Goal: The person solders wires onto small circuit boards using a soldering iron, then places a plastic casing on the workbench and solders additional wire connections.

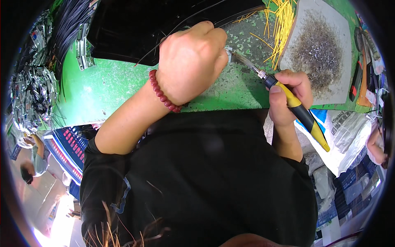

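My right hand (290,96) grips a yellow and black soldering iron (294,99) at its handle. The iron's metal shaft points up and left, its tip close to the fingers of my left hand (191,61). That left hand is closed, its back toward me and its fingertips hidden. A small silvery piece (229,54) peeks out by its fingers, too little showing to name. Past the wrist, which wears a red bead bracelet, runs a thin dark wire (149,52); whether the hand holds it is hidden.
Under both hands lies a worn green tabletop (111,88) with a black tray or panel (123,31) at the back. Yellow wires (284,29) lie beside a grey board (300,80) strewn with dark debris. Silvery metal parts (35,96) and dark wires (74,24) crowd the left.
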`<state>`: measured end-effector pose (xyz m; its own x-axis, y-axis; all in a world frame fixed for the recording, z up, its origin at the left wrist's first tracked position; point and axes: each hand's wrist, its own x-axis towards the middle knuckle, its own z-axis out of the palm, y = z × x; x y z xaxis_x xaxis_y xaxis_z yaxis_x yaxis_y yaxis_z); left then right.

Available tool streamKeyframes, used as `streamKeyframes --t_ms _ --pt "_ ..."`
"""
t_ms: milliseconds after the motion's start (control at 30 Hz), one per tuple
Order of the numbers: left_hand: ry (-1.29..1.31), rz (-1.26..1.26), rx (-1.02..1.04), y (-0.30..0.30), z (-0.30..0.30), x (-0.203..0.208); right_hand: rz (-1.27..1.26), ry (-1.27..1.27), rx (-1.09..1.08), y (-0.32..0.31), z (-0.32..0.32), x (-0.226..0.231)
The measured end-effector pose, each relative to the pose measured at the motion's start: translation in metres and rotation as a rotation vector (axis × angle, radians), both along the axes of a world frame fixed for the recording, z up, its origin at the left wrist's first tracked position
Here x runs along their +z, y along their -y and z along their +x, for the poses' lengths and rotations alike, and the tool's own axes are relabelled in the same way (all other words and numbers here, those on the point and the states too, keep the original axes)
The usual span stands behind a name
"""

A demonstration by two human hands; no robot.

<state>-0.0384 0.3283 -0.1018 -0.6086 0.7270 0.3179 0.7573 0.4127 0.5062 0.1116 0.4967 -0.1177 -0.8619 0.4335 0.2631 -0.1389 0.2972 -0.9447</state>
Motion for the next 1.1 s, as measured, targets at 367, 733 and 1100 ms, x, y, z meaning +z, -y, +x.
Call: streamKeyframes --t_ms 367,733,1100 --pt "-0.007 -0.019 -0.016 0.001 -0.001 -0.001 0.004 0.047 0.004 0.001 0.001 -0.001" --pt "-0.014 -0.010 -0.009 0.000 0.000 -0.003 0.006 0.003 0.009 -0.001 0.001 -0.001" --pt "0.014 0.034 0.001 0.000 -0.001 -0.004 -0.167 -0.056 -0.012 0.005 0.004 0.000"
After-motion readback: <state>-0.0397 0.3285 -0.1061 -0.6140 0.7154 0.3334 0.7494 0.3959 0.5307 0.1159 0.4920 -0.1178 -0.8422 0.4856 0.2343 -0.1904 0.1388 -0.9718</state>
